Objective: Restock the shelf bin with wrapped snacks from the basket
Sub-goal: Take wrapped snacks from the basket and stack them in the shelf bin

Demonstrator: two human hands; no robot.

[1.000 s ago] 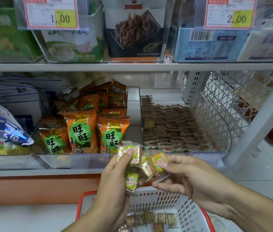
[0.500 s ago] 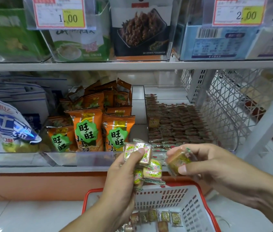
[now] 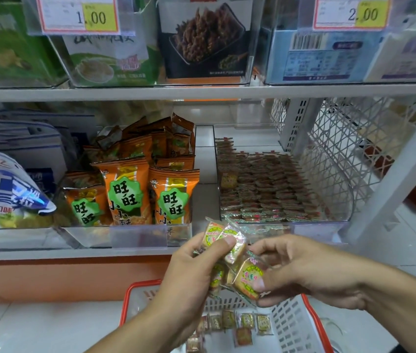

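Judging by their crinkly film, the wrapped snacks bunched under the left hand's curled thumb looked light and slippery, while the right hand pinched one flat-sided between thumb and fingertips.

Basket below shelf bin; orange packets left of bin.

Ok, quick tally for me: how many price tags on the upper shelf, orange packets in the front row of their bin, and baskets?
price tags: 2
orange packets, front row: 3
basket: 1
Total: 6
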